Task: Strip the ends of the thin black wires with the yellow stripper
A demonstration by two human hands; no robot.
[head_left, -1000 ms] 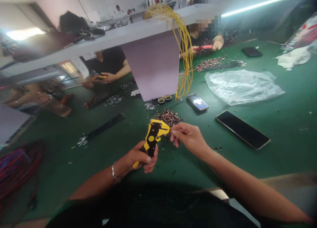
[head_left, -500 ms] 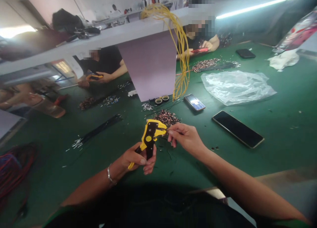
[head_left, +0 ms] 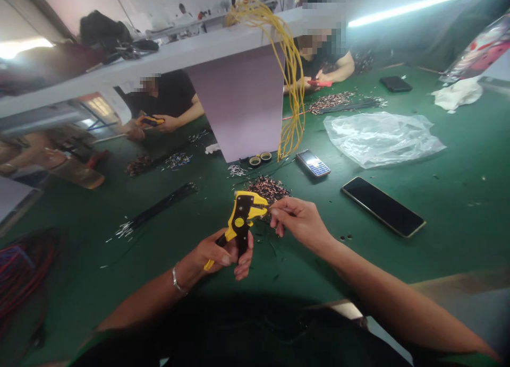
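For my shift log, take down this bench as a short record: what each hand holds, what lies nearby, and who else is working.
Left hand: grips a yellow and black wire stripper
Right hand: pinches a thin wire at the stripper's head
Nearest: pile of short cut wires
Bench: green work surface, smartphone, keypad phone, clear plastic bag
Overhead: yellow wire bundle hanging from a white shelf
Others: two co-workers across the bench
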